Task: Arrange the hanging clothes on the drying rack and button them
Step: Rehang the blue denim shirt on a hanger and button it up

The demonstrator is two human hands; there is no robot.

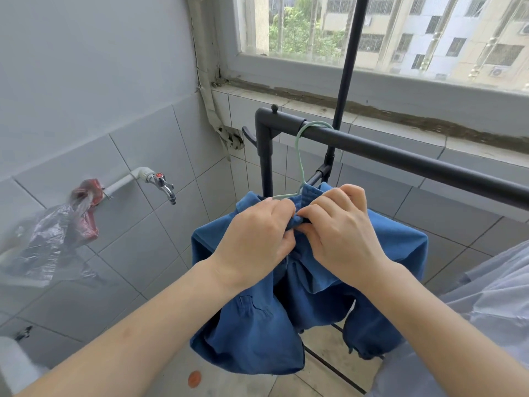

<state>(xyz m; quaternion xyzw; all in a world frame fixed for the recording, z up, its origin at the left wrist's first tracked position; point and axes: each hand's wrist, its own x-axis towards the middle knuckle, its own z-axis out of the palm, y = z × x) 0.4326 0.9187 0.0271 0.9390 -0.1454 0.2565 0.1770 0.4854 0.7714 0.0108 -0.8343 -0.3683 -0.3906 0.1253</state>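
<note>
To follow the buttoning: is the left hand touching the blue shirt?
Touching. The head view shows the left hand pinching the blue shirt just below its collar, fingers curled onto the fabric.

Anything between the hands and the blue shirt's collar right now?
Nothing visible. The left hand and right hand both pinch the blue shirt at its collar, just below the green hanger hooked over the rack bar.

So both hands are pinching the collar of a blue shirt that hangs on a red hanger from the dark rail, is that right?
Not quite. The hanger is pale green, not red, as the head view shows. The rest holds: the left hand and right hand pinch the collar of the blue shirt, which hangs from the dark rail.
</note>
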